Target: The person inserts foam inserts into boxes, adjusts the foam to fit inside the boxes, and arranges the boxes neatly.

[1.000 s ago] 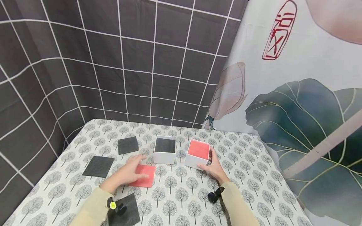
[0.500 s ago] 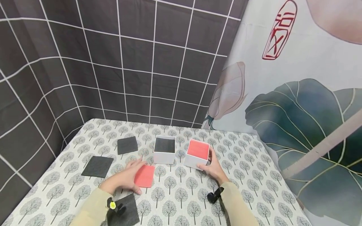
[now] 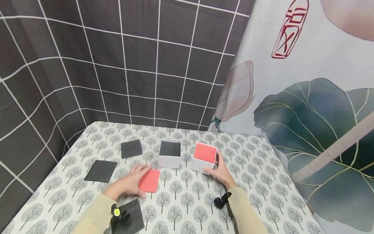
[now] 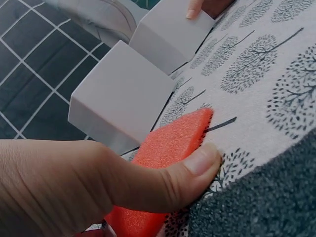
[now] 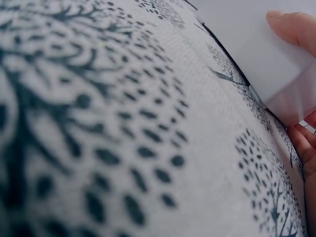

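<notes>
In the head view, my left hand (image 3: 131,182) spans a red foam square (image 3: 150,182) lying on the table, fingers along its far side and thumb by its near edge. The left wrist view shows the thumb bent along the red foam's edge; the other fingers are hidden. My right hand (image 3: 220,170) grips a white box (image 3: 200,166) by its right side, thumb on the front wall and fingers behind. Red foam (image 3: 205,152) fills that box almost to its rim. Left of it stands a second white box (image 3: 169,162), dark inside.
Two dark foam squares lie at the left, one farther back (image 3: 131,149) and one nearer (image 3: 100,171). A third dark square (image 3: 132,216) lies partly under the left wrist strap in view. Checked cloth (image 3: 140,65) hangs behind the tree-print tablecloth (image 3: 187,208).
My left hand has shifted from over the red foam square to around its left part, its thumb moving down toward the near edge. The right hand stays on its box.
</notes>
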Available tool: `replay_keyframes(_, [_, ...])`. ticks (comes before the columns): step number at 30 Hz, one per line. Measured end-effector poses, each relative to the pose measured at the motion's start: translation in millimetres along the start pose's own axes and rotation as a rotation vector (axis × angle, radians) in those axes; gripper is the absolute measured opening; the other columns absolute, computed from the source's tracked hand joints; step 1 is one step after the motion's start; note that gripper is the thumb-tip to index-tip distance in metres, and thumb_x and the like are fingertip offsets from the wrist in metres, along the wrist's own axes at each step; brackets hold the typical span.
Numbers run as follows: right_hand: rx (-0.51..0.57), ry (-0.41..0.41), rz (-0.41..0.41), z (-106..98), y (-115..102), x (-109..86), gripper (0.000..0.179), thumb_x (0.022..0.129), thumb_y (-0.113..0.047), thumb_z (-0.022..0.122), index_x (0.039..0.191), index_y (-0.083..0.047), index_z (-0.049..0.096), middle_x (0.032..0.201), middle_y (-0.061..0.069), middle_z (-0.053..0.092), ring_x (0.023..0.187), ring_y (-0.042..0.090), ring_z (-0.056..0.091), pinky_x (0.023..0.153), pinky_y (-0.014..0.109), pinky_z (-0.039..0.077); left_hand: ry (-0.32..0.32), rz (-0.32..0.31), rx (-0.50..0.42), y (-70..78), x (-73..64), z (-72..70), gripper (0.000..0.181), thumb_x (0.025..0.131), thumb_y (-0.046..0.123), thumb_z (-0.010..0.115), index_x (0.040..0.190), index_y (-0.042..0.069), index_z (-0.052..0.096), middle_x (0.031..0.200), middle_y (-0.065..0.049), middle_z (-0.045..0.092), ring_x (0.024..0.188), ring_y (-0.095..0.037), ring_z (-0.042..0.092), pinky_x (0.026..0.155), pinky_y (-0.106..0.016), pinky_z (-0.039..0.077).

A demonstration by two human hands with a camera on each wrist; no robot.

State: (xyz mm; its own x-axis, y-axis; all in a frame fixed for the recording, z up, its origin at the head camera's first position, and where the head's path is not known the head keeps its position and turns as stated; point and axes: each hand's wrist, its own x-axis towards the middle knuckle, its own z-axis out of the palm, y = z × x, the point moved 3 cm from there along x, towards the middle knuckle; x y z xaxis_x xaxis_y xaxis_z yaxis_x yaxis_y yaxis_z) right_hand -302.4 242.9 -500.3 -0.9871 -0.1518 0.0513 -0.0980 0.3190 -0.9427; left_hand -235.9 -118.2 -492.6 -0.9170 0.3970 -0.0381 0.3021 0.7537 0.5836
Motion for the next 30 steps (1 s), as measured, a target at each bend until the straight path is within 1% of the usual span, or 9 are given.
replay_keyframes(3, [-0.008, -0.003, 0.012, 0, -2, -0.6, 0.107, 0.066, -0.012, 0.083, 0.147, -0.017, 0.014, 0.129, 0.013, 0.043, 0.111, 0.028, 0.046, 0.089, 0.037, 0.045, 0.008, -0.001, 0.022, -1.0, -0.4, 1.1, 0.115, 0.045, 0.027, 0.089, 0.142, 0.003, 0.033, 0.142, -0.018, 0.034, 0.125, -0.040, 0.029, 0.094, -0.063, 0.035])
replay_keyframes(7, [0.002, -0.005, -0.002, 0, 0, 0.5, 0.107, 0.066, -0.012, 0.083, 0.147, -0.014, 0.013, 0.129, 0.015, 0.042, 0.111, 0.029, 0.046, 0.089, 0.038, 0.045, 0.021, -0.013, 0.044, -2.1, -1.3, 2.7, 0.114, 0.045, 0.029, 0.088, 0.142, 0.004, 0.034, 0.139, -0.015, 0.038, 0.123, -0.036, 0.033, 0.092, -0.060, 0.040])
replay_keyframes(10, [0.008, 0.004, 0.000, -1, 12, 5.3, 0.108, 0.064, -0.014, 0.084, 0.147, -0.015, 0.014, 0.129, 0.014, 0.043, 0.111, 0.029, 0.045, 0.090, 0.040, 0.044, 0.033, -0.013, 0.056, -0.6, -2.4, 2.2, 0.113, 0.045, 0.030, 0.089, 0.141, 0.003, 0.036, 0.138, -0.015, 0.039, 0.121, -0.036, 0.035, 0.091, -0.059, 0.040])
replay_keyframes(14, [0.001, 0.028, -0.004, -1, 28, 12.0, 0.109, 0.063, -0.016, 0.085, 0.147, -0.022, 0.016, 0.128, 0.010, 0.043, 0.110, 0.028, 0.046, 0.091, 0.041, 0.043, 0.046, 0.014, 0.077, 2.8, -3.7, 0.7, 0.109, 0.050, 0.032, 0.088, 0.140, 0.001, 0.036, 0.135, -0.017, 0.040, 0.118, -0.036, 0.037, 0.088, -0.057, 0.043])
replay_keyframes(18, [-0.003, 0.045, -0.042, 0, 32, 12.8, 0.108, 0.063, -0.016, 0.085, 0.146, -0.023, 0.017, 0.127, 0.010, 0.044, 0.109, 0.028, 0.046, 0.090, 0.041, 0.042, 0.057, 0.039, 0.075, 5.0, -3.7, 0.3, 0.106, 0.055, 0.034, 0.086, 0.139, -0.003, 0.035, 0.133, -0.018, 0.041, 0.113, -0.032, 0.040, 0.084, -0.052, 0.047])
replay_keyframes(22, [0.006, 0.045, -0.048, 0, 32, 12.7, 0.108, 0.062, -0.016, 0.085, 0.146, -0.023, 0.017, 0.126, 0.011, 0.044, 0.108, 0.029, 0.047, 0.089, 0.042, 0.044, 0.072, 0.044, 0.038, 9.0, -2.5, -1.1, 0.106, 0.054, 0.034, 0.086, 0.138, -0.005, 0.035, 0.126, -0.016, 0.043, 0.106, -0.027, 0.043, 0.079, -0.046, 0.049])
replay_keyframes(25, [0.014, 0.036, -0.036, 0, 32, 12.7, 0.109, 0.063, -0.016, 0.085, 0.147, -0.023, 0.016, 0.128, 0.011, 0.043, 0.110, 0.029, 0.046, 0.090, 0.042, 0.043, 0.089, 0.036, 0.018, 12.7, -1.4, -2.8, 0.106, 0.053, 0.033, 0.087, 0.138, -0.004, 0.036, 0.119, -0.012, 0.044, 0.100, -0.022, 0.043, 0.074, -0.040, 0.049])
replay_keyframes(28, [0.013, 0.028, -0.035, 0, 28, 11.6, 0.109, 0.063, -0.016, 0.085, 0.147, -0.020, 0.015, 0.129, 0.011, 0.043, 0.110, 0.029, 0.046, 0.091, 0.041, 0.043, 0.104, 0.021, 0.003, 14.4, 0.3, -3.9, 0.107, 0.052, 0.032, 0.087, 0.142, 0.003, 0.035, 0.114, -0.008, 0.044, 0.094, -0.018, 0.042, 0.068, -0.033, 0.047])
replay_keyframes(30, [0.006, 0.025, -0.040, 0, 28, 11.7, 0.109, 0.064, -0.017, 0.085, 0.147, -0.019, 0.014, 0.129, 0.012, 0.042, 0.110, 0.028, 0.046, 0.091, 0.041, 0.043, 0.116, 0.018, -0.011, 15.1, 1.3, -4.3, 0.108, 0.053, 0.031, 0.087, 0.143, 0.007, 0.033, 0.113, -0.008, 0.043, 0.093, -0.018, 0.043, 0.066, -0.032, 0.048])
